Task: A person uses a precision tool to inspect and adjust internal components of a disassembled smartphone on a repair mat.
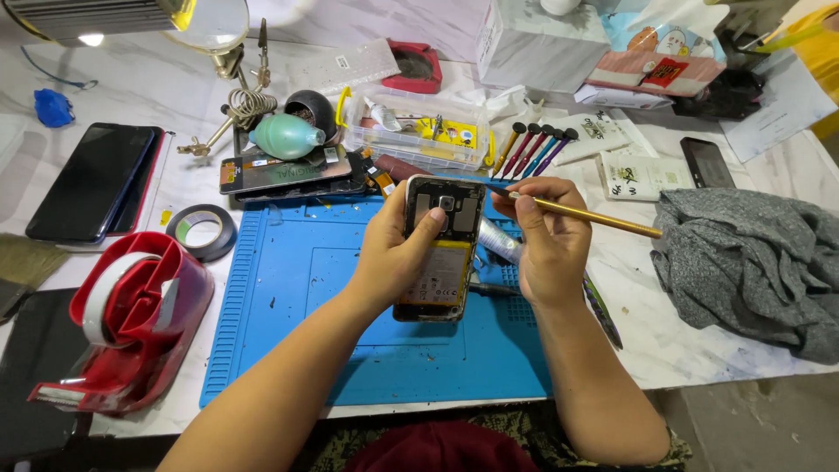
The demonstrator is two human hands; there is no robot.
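Note:
My left hand (395,253) grips an opened smartphone (441,249) with its back cover off, showing the battery and the camera, held upright over a blue work mat (297,288). My thumb rests on its upper part. My right hand (544,236) holds a gold-handled screwdriver (603,218) like a pen, its tip at the phone's top right corner.
A red tape dispenser (131,315) and a black tape roll (203,232) lie left of the mat. Behind it are a phone screen part (284,172), a green air blower (287,136), a clear parts box (419,131) and several screwdrivers (533,149). A grey cloth (752,262) lies at right, dark phones (92,181) at left.

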